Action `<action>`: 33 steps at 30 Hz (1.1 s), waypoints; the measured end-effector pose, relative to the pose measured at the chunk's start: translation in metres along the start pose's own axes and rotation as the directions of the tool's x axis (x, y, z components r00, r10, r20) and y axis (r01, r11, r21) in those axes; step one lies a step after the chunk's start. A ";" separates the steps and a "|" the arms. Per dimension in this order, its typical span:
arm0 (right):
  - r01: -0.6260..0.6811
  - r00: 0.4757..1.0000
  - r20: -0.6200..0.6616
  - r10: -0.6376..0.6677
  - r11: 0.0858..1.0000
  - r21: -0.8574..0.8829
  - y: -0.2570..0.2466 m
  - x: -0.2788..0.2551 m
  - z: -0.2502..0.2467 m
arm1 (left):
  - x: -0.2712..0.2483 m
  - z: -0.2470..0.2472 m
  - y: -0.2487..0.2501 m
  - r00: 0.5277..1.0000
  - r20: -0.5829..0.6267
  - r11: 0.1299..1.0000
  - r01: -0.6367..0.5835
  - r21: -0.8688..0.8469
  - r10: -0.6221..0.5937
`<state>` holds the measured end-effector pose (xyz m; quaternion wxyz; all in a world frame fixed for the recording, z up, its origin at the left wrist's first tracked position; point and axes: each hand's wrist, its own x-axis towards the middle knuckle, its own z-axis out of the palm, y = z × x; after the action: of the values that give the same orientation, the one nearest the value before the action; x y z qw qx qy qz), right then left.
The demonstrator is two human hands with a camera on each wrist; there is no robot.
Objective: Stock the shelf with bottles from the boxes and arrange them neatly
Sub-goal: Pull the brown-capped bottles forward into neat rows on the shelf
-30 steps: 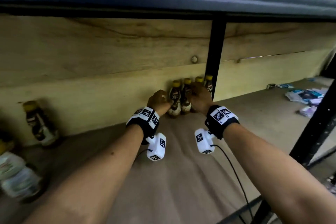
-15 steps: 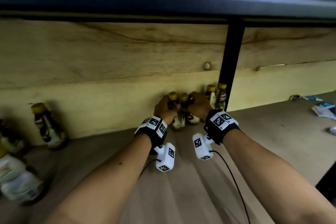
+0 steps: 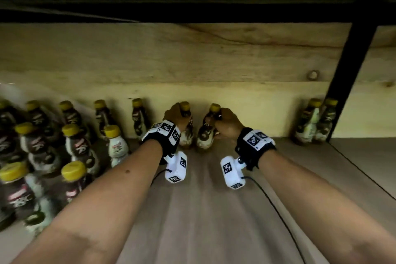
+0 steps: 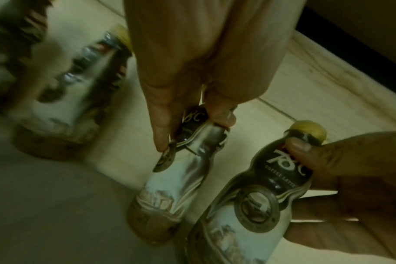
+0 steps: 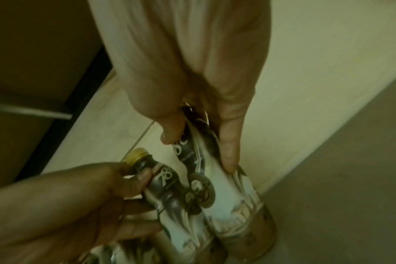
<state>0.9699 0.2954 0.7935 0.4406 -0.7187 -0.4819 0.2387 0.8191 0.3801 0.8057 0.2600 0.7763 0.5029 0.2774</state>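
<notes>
1. Head view: I am gripping a bottle in each hand, near the shelf's [image 3: 214, 210] back wall [image 3: 235, 96]. My left hand [image 3: 177, 117] is curling round the neck of the left bottle [image 3: 186, 135]; my right hand [image 3: 228, 123] is curling round the neck of the right bottle [image 3: 205, 135]. Both are standing cap-up, long axes near vertical, the right one tilting slightly left. They are standing just beside each other. A crowd of bottles [image 3: 70, 135] is filling the left side; a pair [image 3: 315, 122] is standing by the black post [image 3: 347, 79] on the right. Bare board is lying open between me and the wall.

2. Left wrist view: my left hand [image 4: 192, 71] is pinching the left bottle [image 4: 170, 187] at its neck, base on the board. The right bottle [image 4: 249, 196] is beside it, my right hand's [image 4: 350, 169] thumb pressing under its cap. A blurred bottle [image 4: 75, 100] is standing further left.

3. Right wrist view: my right hand [image 5: 192, 80] is wrapping the right bottle's [image 5: 233, 205] neck, base down by the wall. My left hand [image 5: 68, 205] is holding the left bottle [image 5: 167, 196] alongside, the two nearly touching.
</notes>
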 end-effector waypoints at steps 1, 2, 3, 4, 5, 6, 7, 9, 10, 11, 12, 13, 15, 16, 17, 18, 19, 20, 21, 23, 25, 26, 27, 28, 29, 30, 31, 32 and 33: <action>0.030 1.000 0.000 -0.030 0.998 -0.061 -0.006 0.000 0.013 | 0.001 -0.007 -0.006 1.000 -0.013 1.000 0.016 0.006 -0.016; 0.062 0.998 0.001 -0.062 0.988 -0.139 -0.012 0.000 0.023 | 0.001 -0.013 -0.011 0.999 -0.019 1.000 0.028 0.014 -0.028; 0.077 0.997 0.002 -0.078 0.977 -0.200 -0.019 -0.001 0.031 | 0.001 -0.018 -0.015 0.999 -0.024 0.999 0.035 0.015 -0.034; 0.089 0.996 0.001 -0.091 0.968 -0.235 -0.023 -0.001 0.037 | 0.001 -0.022 -0.018 0.999 -0.029 0.999 0.040 0.010 -0.039; 0.087 0.996 -0.003 -0.091 0.964 -0.251 -0.026 0.000 0.041 | 0.000 -0.024 -0.020 0.999 -0.031 0.999 0.042 0.003 -0.042; 0.078 0.996 -0.018 -0.086 0.962 -0.261 -0.027 0.001 0.043 | -0.002 -0.025 -0.021 0.999 -0.034 0.999 0.041 -0.009 -0.041; 0.063 0.996 -0.037 -0.076 0.960 -0.271 -0.029 0.003 0.043 | -0.003 -0.025 -0.022 0.999 -0.040 0.999 0.034 -0.022 -0.035; 0.043 0.995 -0.071 -0.068 0.951 -0.305 -0.029 0.006 0.040 | -0.004 -0.024 -0.024 0.998 -0.053 0.999 0.026 -0.038 -0.028; 0.030 0.995 -0.081 -0.059 0.947 -0.319 -0.028 0.008 0.037 | -0.005 -0.024 -0.024 0.998 -0.054 0.999 0.027 -0.046 -0.029; 0.020 0.994 -0.091 -0.052 0.944 -0.330 -0.026 0.010 0.034 | -0.006 -0.023 -0.025 0.998 -0.056 0.998 0.034 -0.053 -0.037; 0.014 0.993 -0.102 -0.052 0.940 -0.340 -0.024 0.012 0.031 | -0.005 -0.023 -0.025 0.997 -0.057 0.997 0.041 -0.060 -0.044; 0.006 0.992 -0.114 -0.048 0.939 -0.345 -0.022 0.014 0.028 | -0.004 -0.024 -0.025 0.997 -0.059 0.997 0.042 -0.068 -0.046; -0.008 0.990 -0.135 -0.039 0.943 -0.334 -0.018 0.017 0.022 | -0.003 -0.025 -0.025 0.997 -0.055 0.995 0.043 -0.084 -0.048; -0.010 0.989 -0.142 -0.038 0.946 -0.325 -0.016 0.018 0.020 | -0.003 -0.026 -0.026 0.997 -0.049 0.994 0.047 -0.099 -0.053; -0.010 0.989 -0.145 -0.038 0.948 -0.317 -0.014 0.019 0.019 | -0.002 -0.026 -0.027 0.997 -0.043 0.992 0.054 -0.115 -0.059; -0.005 0.988 -0.147 -0.043 0.951 -0.311 -0.013 0.020 0.018 | -0.001 -0.026 -0.028 0.997 -0.041 0.990 0.056 -0.128 -0.062; -0.002 0.988 -0.148 -0.046 0.952 -0.307 -0.013 0.021 0.017 | 0.000 -0.025 -0.028 0.997 -0.045 0.988 0.054 -0.142 -0.061; 0.003 0.987 -0.153 -0.053 0.952 -0.306 -0.012 0.022 0.017 | 0.000 -0.024 -0.029 0.997 -0.054 0.986 0.051 -0.159 -0.060; 0.005 0.986 -0.158 -0.056 0.951 -0.308 -0.012 0.022 0.018 | 0.001 -0.023 -0.029 0.996 -0.067 0.984 0.047 -0.174 -0.059; 0.004 0.985 -0.162 -0.058 0.950 -0.311 -0.012 0.022 0.018 | 0.003 -0.021 -0.029 0.995 -0.084 0.983 0.034 -0.183 -0.050; 0.007 0.987 -0.153 -0.058 0.950 -0.312 -0.013 0.022 0.019 | 0.004 -0.021 -0.030 0.996 -0.072 0.984 0.042 -0.175 -0.055; 0.007 0.988 -0.142 -0.053 0.952 -0.305 -0.013 0.022 0.018 | 0.005 -0.022 -0.029 0.996 -0.060 0.985 0.049 -0.162 -0.059; 0.005 0.991 -0.126 -0.044 0.956 -0.295 -0.014 0.021 0.017 | 0.005 -0.023 -0.026 0.997 -0.048 0.987 0.060 -0.147 -0.068; 0.004 0.994 -0.106 -0.035 0.960 -0.280 -0.014 0.021 0.015 | 0.005 -0.025 -0.022 0.997 -0.038 0.989 0.066 -0.133 -0.071; 0.012 0.996 -0.085 -0.035 0.967 -0.256 -0.013 0.020 0.012 | 0.005 -0.027 -0.016 0.997 -0.034 0.990 0.065 -0.128 -0.070; 0.023 0.997 -0.068 -0.039 0.975 -0.223 -0.012 0.020 0.006 | 0.006 -0.029 -0.007 0.997 -0.047 0.991 0.048 -0.127 -0.054; 0.047 0.997 -0.057 -0.059 0.980 -0.193 -0.012 0.019 -0.002 | 0.007 -0.032 0.004 0.996 -0.091 0.993 0.002 -0.121 -0.013; 0.070 0.995 -0.061 -0.081 0.983 -0.172 -0.011 0.017 -0.012 | 0.007 -0.035 0.016 0.985 -0.161 0.991 -0.074 -0.108 0.056; 0.080 0.992 -0.083 -0.093 0.985 -0.154 -0.012 0.013 -0.024 | 0.008 -0.038 0.030 0.963 -0.229 0.981 -0.169 -0.095 0.144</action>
<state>0.9883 0.2989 0.8166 0.4164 -0.7383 -0.5090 0.1498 0.8144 0.3811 0.8546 0.2237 0.7619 0.4489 0.4099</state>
